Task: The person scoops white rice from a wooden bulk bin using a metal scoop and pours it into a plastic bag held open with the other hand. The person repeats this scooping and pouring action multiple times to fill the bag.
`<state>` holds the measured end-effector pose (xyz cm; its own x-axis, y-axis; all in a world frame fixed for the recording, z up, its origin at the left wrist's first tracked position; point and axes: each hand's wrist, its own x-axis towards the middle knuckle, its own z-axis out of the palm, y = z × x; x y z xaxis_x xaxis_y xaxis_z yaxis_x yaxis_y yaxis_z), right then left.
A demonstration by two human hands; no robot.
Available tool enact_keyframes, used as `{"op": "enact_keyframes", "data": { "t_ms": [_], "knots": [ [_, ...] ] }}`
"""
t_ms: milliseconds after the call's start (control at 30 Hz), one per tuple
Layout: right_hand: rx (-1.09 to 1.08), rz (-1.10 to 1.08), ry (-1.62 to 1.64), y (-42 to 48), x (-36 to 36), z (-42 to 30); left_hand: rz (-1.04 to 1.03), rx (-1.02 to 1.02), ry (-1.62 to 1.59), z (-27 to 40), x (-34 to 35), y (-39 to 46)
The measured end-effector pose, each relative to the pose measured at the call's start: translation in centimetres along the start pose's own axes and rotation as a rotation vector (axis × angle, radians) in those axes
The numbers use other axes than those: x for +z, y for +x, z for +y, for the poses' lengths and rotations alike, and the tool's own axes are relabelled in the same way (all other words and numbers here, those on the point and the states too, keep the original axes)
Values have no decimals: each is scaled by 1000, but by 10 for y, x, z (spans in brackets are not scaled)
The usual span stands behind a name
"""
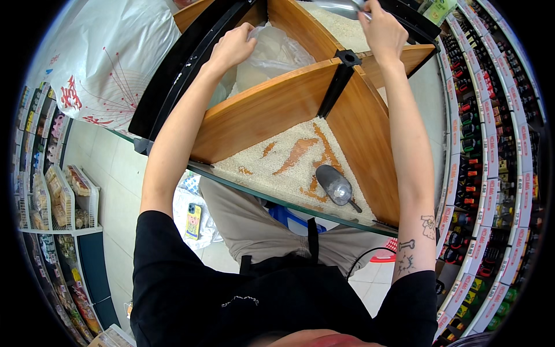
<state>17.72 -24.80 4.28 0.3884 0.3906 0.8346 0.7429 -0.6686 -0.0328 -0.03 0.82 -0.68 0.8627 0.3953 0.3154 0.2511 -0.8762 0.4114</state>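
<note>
My left hand [234, 47] pinches the rim of a clear plastic bag [277, 50], which lies in the upper left compartment of a wooden bin [269, 97] and appears to hold some pale grain. At the top, my right hand [383, 32] grips the handle of a metal scoop [340, 8] above the pale grain [347, 30] in the far compartment; part of the scoop is cut off by the picture's edge. In the near compartment, white rice grains [247, 160] thinly cover the wooden floor, and a second metal scoop [334, 185] rests on them.
A black post [340, 80] stands where the dividers meet. A large printed white bag [108, 65] is at the upper left. Bottle shelves [477, 173] line the right, and a white wire rack [65, 199] stands left. Below the bin's glass edge [282, 208] lies a phone [193, 222].
</note>
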Motion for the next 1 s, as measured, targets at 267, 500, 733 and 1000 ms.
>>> {"op": "enact_keyframes", "data": {
  "t_ms": [267,500,733,1000],
  "knots": [
    [229,-222,-287,-13,21,48,-54,-40,32,-4,1,2],
    [290,-234,-315,-15,22,59,-50,-43,38,-3,2,1],
    [286,-414,-283,-17,19,43,-61,-39,33,-2,2,0],
    [235,-549,-109,-15,24,19,-71,-48,44,-4,2,1]
  ]
}}
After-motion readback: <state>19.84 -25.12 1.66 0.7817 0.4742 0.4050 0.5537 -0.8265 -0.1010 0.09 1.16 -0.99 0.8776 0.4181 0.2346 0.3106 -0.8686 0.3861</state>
